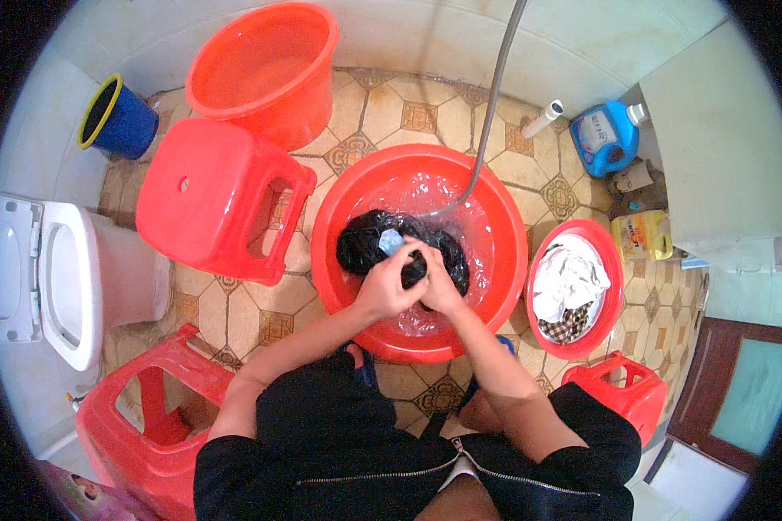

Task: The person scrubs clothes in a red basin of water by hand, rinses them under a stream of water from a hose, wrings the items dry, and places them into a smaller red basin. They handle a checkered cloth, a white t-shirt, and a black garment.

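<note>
My left hand (393, 285) and my right hand (440, 280) come together over a round red basin (506, 234) on the tiled floor. Between them they grip a bunched part of a wet black garment (362, 243), their fingers closed round it. The rest of the garment lies heaped in the basin's sudsy water (484, 273); its kind cannot be made out. A small light-blue patch (391, 241) shows on the cloth beside my left fingers. From above, a grey hose (493, 104) runs down into the water just beyond my hands.
To the right stands a smaller red basin (616, 282) with white and checked clothes (572, 278). A blue detergent bottle (593, 143) and yellow package (641, 234) are behind it. Leftward are a red stool (182, 208), large orange-red tub (317, 104), blue bin (130, 126) and toilet (129, 273).
</note>
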Demonstrator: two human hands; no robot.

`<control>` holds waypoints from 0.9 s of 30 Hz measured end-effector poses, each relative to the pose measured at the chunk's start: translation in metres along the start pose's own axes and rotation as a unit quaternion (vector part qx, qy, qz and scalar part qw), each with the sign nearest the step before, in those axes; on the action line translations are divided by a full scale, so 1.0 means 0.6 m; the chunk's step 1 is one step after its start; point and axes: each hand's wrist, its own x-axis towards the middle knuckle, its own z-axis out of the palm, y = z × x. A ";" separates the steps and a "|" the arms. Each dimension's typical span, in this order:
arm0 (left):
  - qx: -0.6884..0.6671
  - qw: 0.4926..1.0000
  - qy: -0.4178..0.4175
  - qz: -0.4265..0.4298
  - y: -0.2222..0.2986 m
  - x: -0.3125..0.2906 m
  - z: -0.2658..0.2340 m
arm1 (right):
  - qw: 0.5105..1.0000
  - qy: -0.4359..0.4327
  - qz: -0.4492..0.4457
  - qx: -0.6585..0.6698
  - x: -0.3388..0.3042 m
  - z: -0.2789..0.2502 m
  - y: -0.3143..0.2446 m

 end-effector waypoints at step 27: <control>-0.195 0.967 -0.148 -0.065 -0.019 0.041 -0.045 | 0.891 0.197 -0.096 0.398 0.018 -0.278 -0.306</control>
